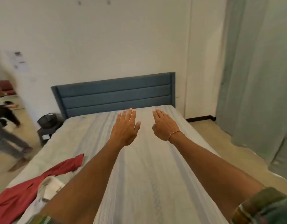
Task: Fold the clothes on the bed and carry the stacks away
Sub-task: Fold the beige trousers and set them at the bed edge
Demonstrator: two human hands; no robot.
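Now both hands — left hand (125, 126), right hand (165, 125) — spread above bed (155, 167)

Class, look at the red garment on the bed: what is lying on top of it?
A crumpled white cloth lies partly over the red garment. The left arm covers the cloth's near edge, so anything beneath there is hidden.

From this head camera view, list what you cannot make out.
- Red garment: cut off by the left edge; its type is unclear.
- White cloth: partly behind the left arm.
- Papers on the wall: too blurred to read.
- Person at left: blurred and cut off.
- Near end of the bed: out of frame.
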